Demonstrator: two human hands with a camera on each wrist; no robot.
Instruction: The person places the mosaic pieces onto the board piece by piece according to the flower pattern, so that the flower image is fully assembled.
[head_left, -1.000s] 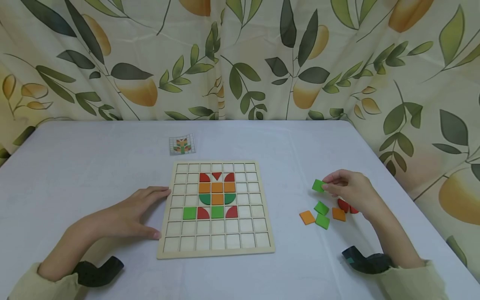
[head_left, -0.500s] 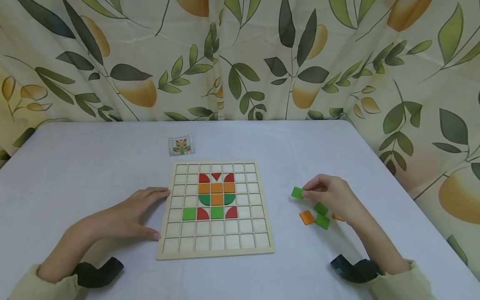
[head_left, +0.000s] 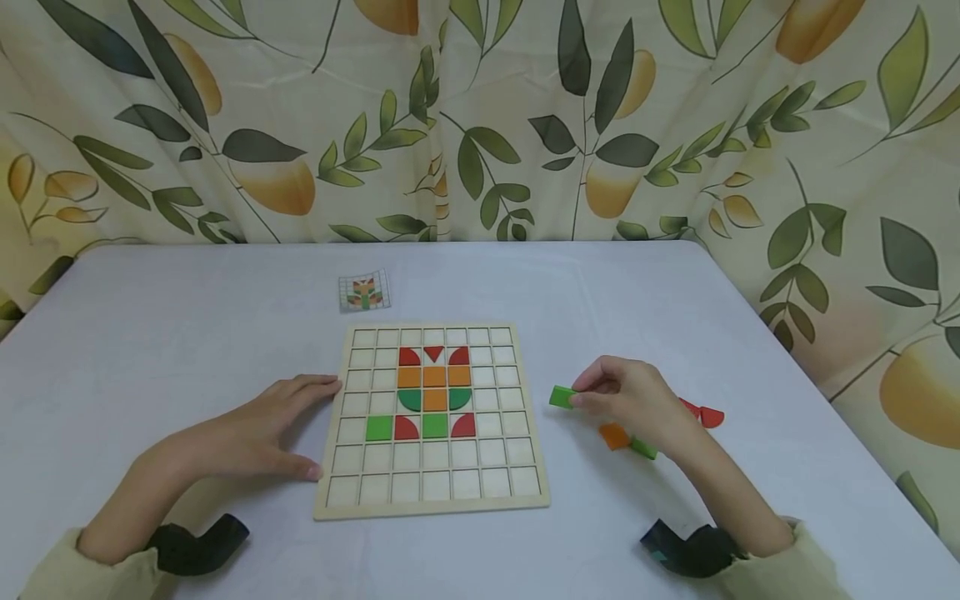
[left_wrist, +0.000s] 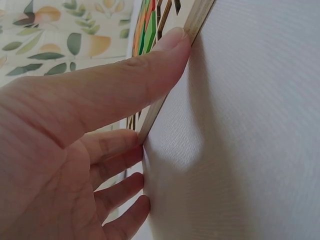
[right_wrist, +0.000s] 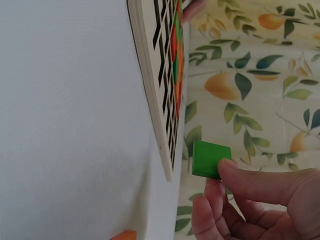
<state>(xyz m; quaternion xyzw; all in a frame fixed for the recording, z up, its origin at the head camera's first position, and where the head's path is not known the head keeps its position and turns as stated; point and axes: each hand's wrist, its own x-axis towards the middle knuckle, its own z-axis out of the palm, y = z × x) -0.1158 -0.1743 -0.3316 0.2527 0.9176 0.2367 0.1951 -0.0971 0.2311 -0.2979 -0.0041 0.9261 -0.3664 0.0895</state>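
My right hand (head_left: 630, 404) pinches a light green square tile (head_left: 562, 397) between thumb and fingers, just off the right side of the wooden grid board (head_left: 435, 505). In the right wrist view the green tile (right_wrist: 209, 159) shows clear of the table. My left hand (head_left: 240, 433) touches the board's left edge with thumb and fingertips, its fingers fairly straight; the left wrist view shows the thumb (left_wrist: 172, 45) against the rim. On the board, red, orange, dark green and light green pieces form a symmetrical figure, with orange squares (head_left: 434, 377) in the middle.
A small picture card (head_left: 364, 292) with a similar figure lies behind the board. Right of the board, partly under my right hand, are an orange tile (head_left: 614, 436), a green tile (head_left: 644, 448) and red pieces (head_left: 712, 417). A patterned curtain (head_left: 480, 125) hangs behind the table.
My right hand has carried the green tile leftward from above the loose pieces to near the board's right edge. The left hand has stayed at the board's left edge.
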